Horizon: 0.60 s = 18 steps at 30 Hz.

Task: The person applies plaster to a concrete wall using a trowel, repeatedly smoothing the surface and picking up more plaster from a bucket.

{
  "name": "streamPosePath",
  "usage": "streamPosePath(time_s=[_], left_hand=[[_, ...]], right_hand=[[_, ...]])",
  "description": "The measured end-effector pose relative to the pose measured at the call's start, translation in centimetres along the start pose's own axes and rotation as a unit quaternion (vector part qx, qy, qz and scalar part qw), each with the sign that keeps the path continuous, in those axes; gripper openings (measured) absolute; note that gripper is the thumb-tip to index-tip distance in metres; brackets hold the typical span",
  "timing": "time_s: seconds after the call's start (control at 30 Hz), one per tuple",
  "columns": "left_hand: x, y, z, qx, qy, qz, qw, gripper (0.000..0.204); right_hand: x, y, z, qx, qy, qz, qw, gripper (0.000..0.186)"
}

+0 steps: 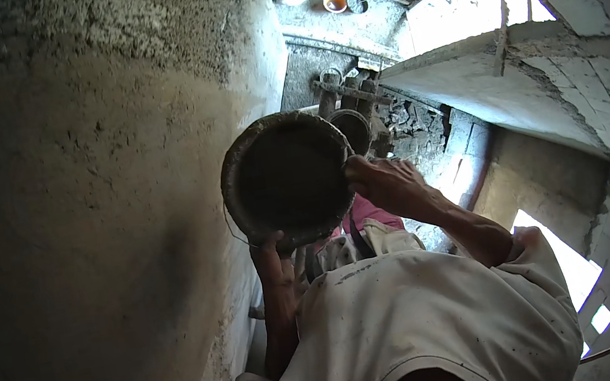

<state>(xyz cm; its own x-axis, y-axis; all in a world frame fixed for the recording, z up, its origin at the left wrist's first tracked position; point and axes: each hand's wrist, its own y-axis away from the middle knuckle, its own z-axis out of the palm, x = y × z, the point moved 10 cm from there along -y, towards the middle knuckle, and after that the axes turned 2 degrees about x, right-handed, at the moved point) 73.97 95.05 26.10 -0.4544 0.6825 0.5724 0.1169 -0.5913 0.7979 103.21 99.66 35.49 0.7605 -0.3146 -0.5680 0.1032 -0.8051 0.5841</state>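
Note:
A round, cement-crusted bucket (230, 178) is held up in front of my chest, its mouth facing me. The inside is dark, so what it contains cannot be made out. My left hand (273, 258) grips the near lower rim, thumb over the edge. At the right side of the rim, my right hand (387, 181) is closed on the edge, close to where the thin wire handle joins. That wire also shows as a loop hanging by the bucket's left side.
A rough plastered wall (98, 191) rises close on my left. Below stand another bucket (353, 128) and wooden pieces (353, 93) among rubble. An orange bowl (334, 2) lies farther off on the floor. Bright openings and a block wall (577, 91) are on the right.

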Motion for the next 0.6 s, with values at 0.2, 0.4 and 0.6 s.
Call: streamPosePath(time_s=[0.2, 0.4, 0.6], left_hand=[[0.0, 0.4, 3.2, -0.013, -0.061, -0.007, 0.998, 0.049], [-0.9, 0.0, 3.9, -0.038, -0.067, -0.025, 0.997, 0.049], [-2.0, -2.1, 2.9, -0.047, -0.026, -0.05, 0.997, 0.048]], right_hand=[[3.3, -2.1, 5.4, -0.011, -0.07, -0.108, 0.992, 0.04], [4.4, 0.5, 3.4, -0.154, -0.224, 0.05, 0.961, 0.053], [5.8, 3.8, 3.2, -0.143, -0.355, 0.071, 0.921, 0.054]])
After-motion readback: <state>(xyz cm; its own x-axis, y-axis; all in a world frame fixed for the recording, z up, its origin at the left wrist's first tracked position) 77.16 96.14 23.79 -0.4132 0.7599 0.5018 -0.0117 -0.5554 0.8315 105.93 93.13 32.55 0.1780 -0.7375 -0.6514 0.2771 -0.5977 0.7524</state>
